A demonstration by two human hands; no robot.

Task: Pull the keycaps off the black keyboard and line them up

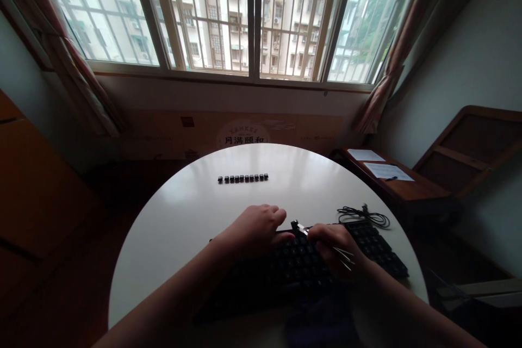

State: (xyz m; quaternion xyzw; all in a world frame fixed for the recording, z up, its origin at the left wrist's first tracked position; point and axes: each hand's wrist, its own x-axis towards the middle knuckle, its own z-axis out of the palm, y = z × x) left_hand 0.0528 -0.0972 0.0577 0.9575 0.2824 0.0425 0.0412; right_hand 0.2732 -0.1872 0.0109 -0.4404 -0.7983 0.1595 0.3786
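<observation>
In my right hand (336,244) is a wire keycap puller (302,229), with thin metal wires sticking out below the fist. At its tip is a small black keycap (294,224). My left hand (261,228) rests by the far edge of the black keyboard (299,261), its fingers loosely bent and its thumb stretched towards the keycap, with a gap between them. My forearms and the shadow hide much of the keyboard. Farther back stands a row of several black keycaps (241,178) on the white round table (175,217).
A coiled black cable (367,215) lies behind the keyboard's right end. To the right, a wooden chair (420,179) carries paper sheets (387,171) and a dark pen (391,178). Beyond the table are a cardboard panel (163,136) and a barred window (253,22) with curtains.
</observation>
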